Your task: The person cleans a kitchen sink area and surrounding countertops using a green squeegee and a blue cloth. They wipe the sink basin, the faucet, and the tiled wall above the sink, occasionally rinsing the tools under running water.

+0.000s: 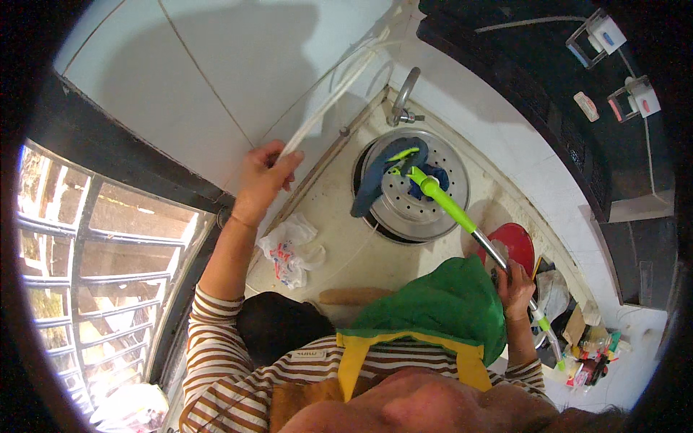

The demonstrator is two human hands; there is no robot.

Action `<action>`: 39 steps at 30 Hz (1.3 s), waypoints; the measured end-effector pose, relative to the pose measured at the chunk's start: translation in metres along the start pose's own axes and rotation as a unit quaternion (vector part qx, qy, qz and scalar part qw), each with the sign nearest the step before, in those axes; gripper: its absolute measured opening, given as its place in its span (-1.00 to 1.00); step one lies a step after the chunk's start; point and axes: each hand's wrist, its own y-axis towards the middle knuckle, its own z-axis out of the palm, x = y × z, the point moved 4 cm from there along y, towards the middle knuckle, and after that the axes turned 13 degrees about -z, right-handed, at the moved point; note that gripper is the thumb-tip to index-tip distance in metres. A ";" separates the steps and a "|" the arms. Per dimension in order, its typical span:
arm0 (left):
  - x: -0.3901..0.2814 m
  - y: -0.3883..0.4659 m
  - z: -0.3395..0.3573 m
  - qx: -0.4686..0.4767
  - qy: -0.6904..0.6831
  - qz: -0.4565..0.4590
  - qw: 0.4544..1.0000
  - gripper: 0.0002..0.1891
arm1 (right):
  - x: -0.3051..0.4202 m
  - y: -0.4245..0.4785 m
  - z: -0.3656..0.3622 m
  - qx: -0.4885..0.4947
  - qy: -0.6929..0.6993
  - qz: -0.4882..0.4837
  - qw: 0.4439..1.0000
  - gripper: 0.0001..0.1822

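My left hand [273, 173] is raised beside the tiled wall and grips a whitish cord or hose [330, 100] that slants up towards the corner. In my right hand [515, 287] is the metal and lime-green pole [457, 211] of a mop. Its blue-grey mop head [373, 181] lies over a perforated round metal drum or tray [414, 216] on the floor, below a curved metal tap [407, 94]. A dark blue cloth [430, 181] sits on the drum, partly under the pole. A green apron with yellow straps [427, 297] covers part of the view.
A white plastic bag [292, 249] lies left of the drum. A red round object [511, 246] is near the pole, with assorted clutter [593, 357] at lower right. A barred window [124, 254] is at left; dark shelving with small white fittings [644, 97] is at right.
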 end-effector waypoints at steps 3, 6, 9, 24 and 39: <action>-0.007 -0.007 -0.010 -0.032 -0.024 -0.015 0.999 -0.79 | 0.002 0.010 0.007 0.016 0.015 0.019 1.000 -0.74; -0.011 -0.006 -0.014 -0.052 -0.019 -0.007 0.998 -0.79 | 0.004 0.022 0.019 -0.030 0.056 -0.051 0.997 -0.75; -0.007 -0.002 -0.017 -0.075 -0.039 0.000 0.996 -0.79 | 0.003 0.032 0.031 0.039 0.072 -0.031 0.996 -0.74; -0.028 0.041 0.012 0.209 -0.015 -0.017 0.978 -0.52 | -0.004 0.051 0.039 -0.022 -0.002 -0.017 1.000 -0.78; -0.077 0.188 0.104 0.292 0.002 -0.098 0.952 -0.19 | -0.021 -0.008 0.015 0.000 0.014 -0.019 1.000 -0.76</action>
